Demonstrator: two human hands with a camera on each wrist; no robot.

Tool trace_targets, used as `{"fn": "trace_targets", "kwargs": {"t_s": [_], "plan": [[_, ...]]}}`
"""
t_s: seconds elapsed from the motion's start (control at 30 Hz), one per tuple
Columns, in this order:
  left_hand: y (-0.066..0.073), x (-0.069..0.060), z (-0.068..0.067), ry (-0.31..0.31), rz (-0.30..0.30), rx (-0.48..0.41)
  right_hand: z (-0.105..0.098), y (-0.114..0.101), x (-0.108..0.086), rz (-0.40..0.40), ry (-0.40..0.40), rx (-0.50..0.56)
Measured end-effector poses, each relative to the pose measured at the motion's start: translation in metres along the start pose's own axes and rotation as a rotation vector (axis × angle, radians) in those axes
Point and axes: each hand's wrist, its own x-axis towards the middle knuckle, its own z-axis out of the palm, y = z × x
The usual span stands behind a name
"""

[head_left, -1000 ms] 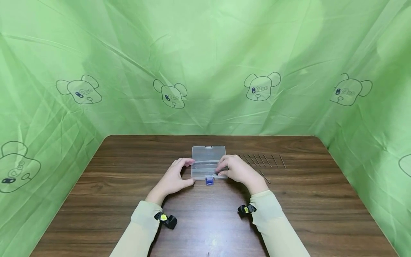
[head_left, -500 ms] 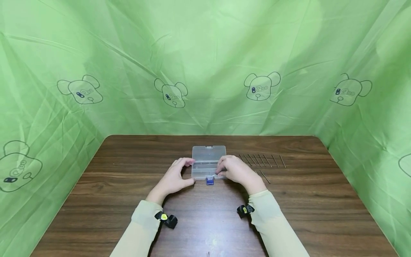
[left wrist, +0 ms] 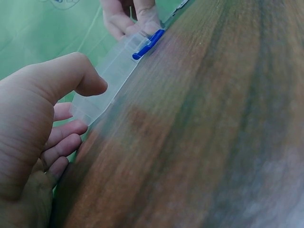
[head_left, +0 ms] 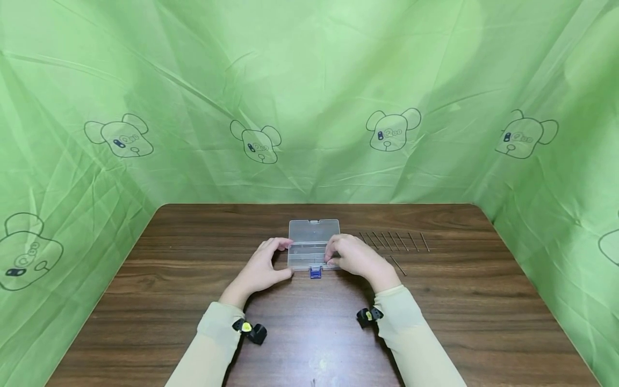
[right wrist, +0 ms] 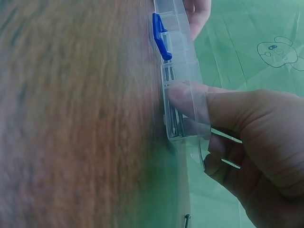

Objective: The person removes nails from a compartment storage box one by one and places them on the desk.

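Observation:
A clear plastic compartment box (head_left: 302, 257) with a blue latch (head_left: 315, 273) lies on the table, its lid (head_left: 314, 231) tipped back. At its left end my left hand (head_left: 261, 267) grips the side, thumb at the front corner and fingers at the back. My right hand (head_left: 355, 255) reaches into the front right compartment. In the right wrist view its thumb (right wrist: 183, 97) lies against thin metal nails (right wrist: 173, 118) inside; the fingertips pinch there, partly hidden by the hand. Several nails (head_left: 390, 242) lie in a row on the table, and one nail (head_left: 398, 266) lies nearer.
The brown wooden table (head_left: 193, 301) carries the box and nails. Green cloth (head_left: 309, 107) printed with cartoon heads stands behind and on both sides. A small thin item (head_left: 313, 382) shows at the bottom edge of the head view.
The right fingers have shifted slightly within the compartment, and the nail ends showing beside them have become less visible. My left hand stays at the box's left end.

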Motion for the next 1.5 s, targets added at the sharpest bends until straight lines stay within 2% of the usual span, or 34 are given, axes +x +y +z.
{"fn": "trace_targets", "kwargs": {"t_s": [0.33,0.43,0.6,0.9,1.5], "plan": [[-0.002,0.001,0.001,-0.008,-0.002,0.0,-0.001,0.009,-0.001,-0.053,-0.001,0.042],[-0.003,0.0,0.001,-0.005,-0.001,0.001,-0.004,0.008,-0.001,-0.039,-0.003,0.083],[-0.004,0.0,0.001,-0.007,-0.006,-0.003,-0.009,0.008,-0.002,-0.026,0.036,0.126],[0.0,0.0,0.0,-0.007,-0.017,0.005,-0.016,0.009,-0.004,-0.091,0.095,0.205],[0.0,-0.001,0.0,0.0,-0.005,0.005,-0.024,0.006,-0.009,-0.036,0.123,0.264]]}}
